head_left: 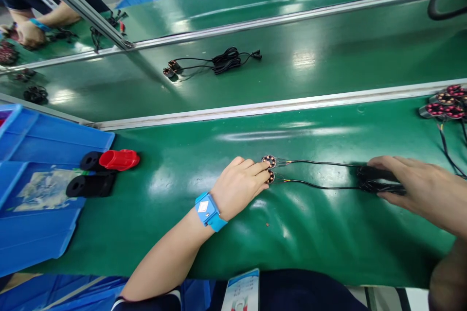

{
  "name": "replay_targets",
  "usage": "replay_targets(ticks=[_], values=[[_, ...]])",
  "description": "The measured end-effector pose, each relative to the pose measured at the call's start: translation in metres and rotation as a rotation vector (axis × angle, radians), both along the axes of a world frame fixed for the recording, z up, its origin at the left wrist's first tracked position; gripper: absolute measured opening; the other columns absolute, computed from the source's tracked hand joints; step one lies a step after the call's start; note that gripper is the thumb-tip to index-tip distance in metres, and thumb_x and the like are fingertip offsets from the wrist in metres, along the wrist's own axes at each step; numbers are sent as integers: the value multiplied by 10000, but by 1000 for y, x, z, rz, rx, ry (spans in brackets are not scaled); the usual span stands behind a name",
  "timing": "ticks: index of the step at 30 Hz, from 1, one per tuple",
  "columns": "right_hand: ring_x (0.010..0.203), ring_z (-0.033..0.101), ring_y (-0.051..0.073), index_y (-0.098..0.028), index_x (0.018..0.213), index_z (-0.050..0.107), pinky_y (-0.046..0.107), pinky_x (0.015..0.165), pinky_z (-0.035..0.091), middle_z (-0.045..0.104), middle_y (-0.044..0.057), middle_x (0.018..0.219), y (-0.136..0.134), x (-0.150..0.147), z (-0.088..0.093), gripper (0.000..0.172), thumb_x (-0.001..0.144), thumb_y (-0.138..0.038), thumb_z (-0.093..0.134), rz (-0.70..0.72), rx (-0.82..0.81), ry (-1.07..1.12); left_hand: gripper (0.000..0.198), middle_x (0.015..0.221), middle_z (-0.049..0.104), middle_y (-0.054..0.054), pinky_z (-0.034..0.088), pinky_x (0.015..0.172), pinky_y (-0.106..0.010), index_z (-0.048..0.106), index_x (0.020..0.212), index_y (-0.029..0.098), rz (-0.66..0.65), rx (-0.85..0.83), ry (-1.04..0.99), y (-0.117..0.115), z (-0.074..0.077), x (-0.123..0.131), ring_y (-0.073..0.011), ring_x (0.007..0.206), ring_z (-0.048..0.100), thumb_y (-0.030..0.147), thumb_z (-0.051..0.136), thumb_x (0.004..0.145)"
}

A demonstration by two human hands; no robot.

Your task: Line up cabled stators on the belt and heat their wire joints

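Pinning two small copper-wound stator coils (269, 168) flat on the green desk (328, 233) with left hand (239, 187) fingertips, nothing clenched. Right hand (419, 187) pressing loosely on the black cable bundle (377, 181). Probably light, floppy leads, delicate windings; better gripping by the rims.

Location type: factory assembly line. Indicators: a long green conveyor belt (292, 63) with metal rails runs beyond the green worktop (182, 189); blue parts bins (40, 194) sit left of the worktop; small wound coils with leads (447, 102) lie on it; another person's hand (31, 34) works across the belt.
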State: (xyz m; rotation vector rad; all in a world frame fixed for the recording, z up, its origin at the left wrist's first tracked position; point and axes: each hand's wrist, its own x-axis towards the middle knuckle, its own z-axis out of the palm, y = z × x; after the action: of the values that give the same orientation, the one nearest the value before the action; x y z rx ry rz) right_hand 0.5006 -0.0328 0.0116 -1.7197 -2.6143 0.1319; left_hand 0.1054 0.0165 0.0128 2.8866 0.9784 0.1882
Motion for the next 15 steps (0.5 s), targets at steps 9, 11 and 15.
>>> replay_targets(ticks=[9,11,15], values=[[858,688,305,-280,1312,516,442,739,554,697,92,1024,13,6,6,745,819,-836,464,-64,-35,111,194,1281,643,-10,388,792,-342,667,1026,231,46,-76,-113,4,5,-6,-185,959,617,393,662,919],[805,682,322,-248,1309,512,488,753,541,695,111,977,16,2,1,754,863,-836,355,-59,41,75,222,1232,665,-10,392,816,-339,664,1037,235,123,-88,-205,7,6,-9,-180,986,621,431,604,952],[898,689,339,-283,1335,463,483,760,551,680,123,1111,18,7,-20,658,901,-772,380,-92,64,60,215,1116,703,-13,404,853,-349,667,1016,231,320,-69,-261,26,-2,-20,-187,1006,626,418,569,974]])
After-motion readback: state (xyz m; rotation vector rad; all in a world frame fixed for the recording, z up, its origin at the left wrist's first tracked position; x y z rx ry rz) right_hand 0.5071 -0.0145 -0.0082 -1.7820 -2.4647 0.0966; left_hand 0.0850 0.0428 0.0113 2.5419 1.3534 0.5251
